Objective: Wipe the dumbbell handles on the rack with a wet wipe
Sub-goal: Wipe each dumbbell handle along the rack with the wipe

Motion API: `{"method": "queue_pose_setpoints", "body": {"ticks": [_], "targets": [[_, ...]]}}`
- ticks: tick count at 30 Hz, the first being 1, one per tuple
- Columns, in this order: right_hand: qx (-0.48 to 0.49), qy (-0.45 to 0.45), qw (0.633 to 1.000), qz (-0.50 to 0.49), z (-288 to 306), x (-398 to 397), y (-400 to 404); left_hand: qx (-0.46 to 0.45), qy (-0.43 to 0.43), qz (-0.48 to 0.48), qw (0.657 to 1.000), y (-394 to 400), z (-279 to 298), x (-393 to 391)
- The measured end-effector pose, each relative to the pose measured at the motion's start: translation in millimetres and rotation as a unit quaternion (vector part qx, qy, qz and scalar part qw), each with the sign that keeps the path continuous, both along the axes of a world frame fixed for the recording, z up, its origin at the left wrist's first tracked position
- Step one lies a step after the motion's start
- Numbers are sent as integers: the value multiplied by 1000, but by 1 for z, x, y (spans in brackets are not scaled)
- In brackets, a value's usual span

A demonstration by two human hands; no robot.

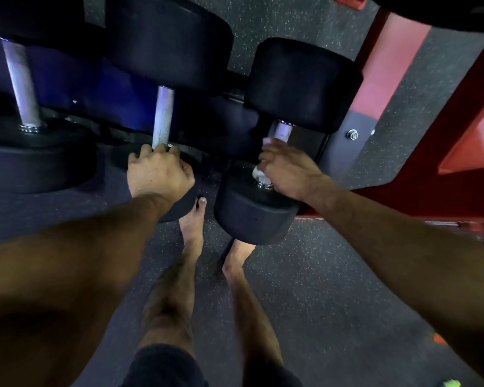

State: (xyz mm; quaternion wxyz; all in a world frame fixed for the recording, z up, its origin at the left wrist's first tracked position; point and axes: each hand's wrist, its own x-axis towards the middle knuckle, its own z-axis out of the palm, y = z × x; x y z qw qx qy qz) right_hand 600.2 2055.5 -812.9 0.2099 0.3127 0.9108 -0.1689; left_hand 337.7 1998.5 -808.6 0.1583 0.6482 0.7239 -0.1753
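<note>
At the far left, a black dumbbell [25,107] lies on the rack with its bare metal handle [21,85] running upward, and no hand touches it. Next to it is the middle dumbbell [165,51], with a knurled silver handle [162,118]. The left hand [158,171] is at the near end of this handle, its fingers curled round the bar just where it meets the near black weight head. Between the two arms, lower down, the person's two bare feet [193,219] stand on the dark speckled floor [319,289]. To the right is the third dumbbell [302,82], whose near head [254,216] hangs over the feet. The right hand [287,169] grips the handle of this dumbbell, the fingers wrapped round it with the white wet wipe [268,142] pressed between hand and metal; pieces of the wipe show above and below the fingers. A short shiny part of the handle [282,129] is visible above the hand. At the far right stands the red frame of the rack [403,65], with a bolt [352,134] in a grey plate near the dumbbell.
</note>
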Motion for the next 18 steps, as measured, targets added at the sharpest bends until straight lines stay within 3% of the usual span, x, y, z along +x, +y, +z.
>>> {"method": "queue_pose_setpoints", "body": {"ticks": [6, 11, 13, 18], "targets": [[54, -13, 997, -62, -4, 7, 3, -1, -6, 4, 1000, 1, 2, 1], [-33, 12, 999, -28, -15, -3, -25, 11, -7, 3, 1000, 0, 1, 0], [-34, 28, 997, -62, -16, 0, -14, 17, -6, 2, 1000, 0, 1, -1], [96, -4, 991, -91, -2, 3, 6, 11, -5, 8, 1000, 0, 2, 1]]}}
